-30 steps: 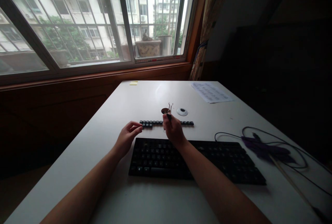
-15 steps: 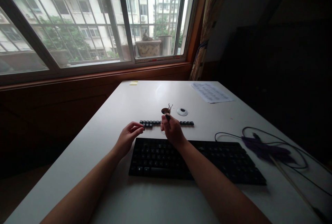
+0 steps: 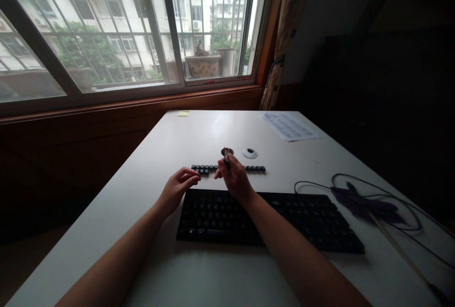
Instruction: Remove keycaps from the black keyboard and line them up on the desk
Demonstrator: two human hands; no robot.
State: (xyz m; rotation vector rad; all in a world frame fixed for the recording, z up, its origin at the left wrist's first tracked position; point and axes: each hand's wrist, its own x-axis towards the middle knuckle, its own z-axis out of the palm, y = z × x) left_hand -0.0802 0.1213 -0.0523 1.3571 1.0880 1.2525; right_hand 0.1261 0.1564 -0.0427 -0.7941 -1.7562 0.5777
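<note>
My left hand [image 3: 179,181] is closed in a pinch, and a small dark keycap [image 3: 198,176] shows at its fingertips. It hovers just beyond the left back corner of the black keyboard [image 3: 305,217]. My right hand [image 3: 232,179] is closed around a wire keycap puller [image 3: 226,158] with a dark handle, above the keyboard's far edge. Most of the puller is hidden by the fingers. Behind the hands, a line of black keycaps [image 3: 258,168] lies on the white table, with a short second row of keycaps [image 3: 204,172] at its left end.
On the white table [image 3: 149,150] are a cable hole [image 3: 224,151] and its round cover [image 3: 250,153]. Printed sheets [image 3: 289,127] lie at the back right, a yellow note [image 3: 183,113] at the back left. A purple cloth [image 3: 368,205] with loose cables sits right of the keyboard.
My right hand has turned, so the puller's wire prongs no longer stand up above the fingers as before. My left hand has shifted slightly to the right, still pinching the keycap.
</note>
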